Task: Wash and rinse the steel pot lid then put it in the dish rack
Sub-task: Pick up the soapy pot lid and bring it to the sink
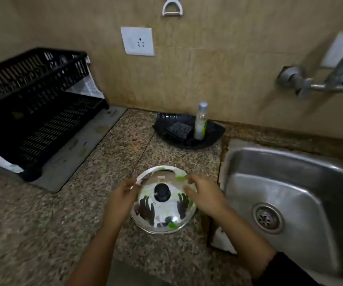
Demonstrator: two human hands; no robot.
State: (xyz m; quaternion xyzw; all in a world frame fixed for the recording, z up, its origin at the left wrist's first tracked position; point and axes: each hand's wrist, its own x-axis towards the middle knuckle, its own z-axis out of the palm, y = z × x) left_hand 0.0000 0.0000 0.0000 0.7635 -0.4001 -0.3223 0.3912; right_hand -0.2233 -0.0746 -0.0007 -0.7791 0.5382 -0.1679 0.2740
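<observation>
The steel pot lid (162,215) lies dome up on the granite counter (42,234), just left of the sink. It has a black knob and green smears on its shiny top. My left hand (121,201) is at the lid's left rim, fingers curled against the edge. My right hand (204,198) hovers at the right rim with fingers spread; contact is unclear. The black plastic dish rack (32,108) stands at the far left on a grey mat.
A steel sink (302,182) with a drain fills the right side, with a wall tap (311,83) above it. A black tray (211,137) by the wall holds a scrub sponge (178,127) and a soap bottle (200,122). A socket is on the wall.
</observation>
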